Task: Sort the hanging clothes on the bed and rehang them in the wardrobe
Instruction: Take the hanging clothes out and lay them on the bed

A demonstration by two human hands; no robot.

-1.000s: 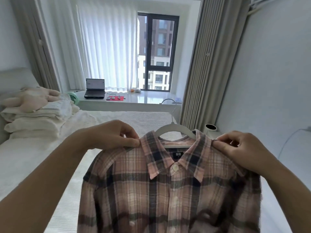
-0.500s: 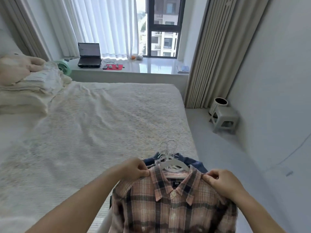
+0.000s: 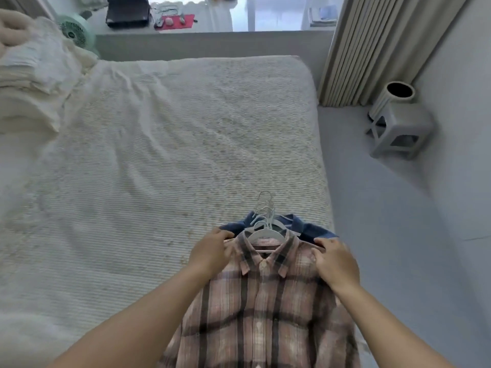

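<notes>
Two hands, left hand (image 3: pixel 212 252) and right hand (image 3: pixel 335 262), pinch the pink plaid shirt's (image 3: pixel 261 309) shoulders, low in the frame, probably laying it flat on the white bed (image 3: pixel 159 144).

Lit softly by daylight from the far sill (image 3: pixel 239 35), blown out to white glare there. Cast only faint shadows across the bed (image 3: pixel 159 155). Smeared by slight motion blur throughout, bent by wide-angle distortion toward the edges
</notes>
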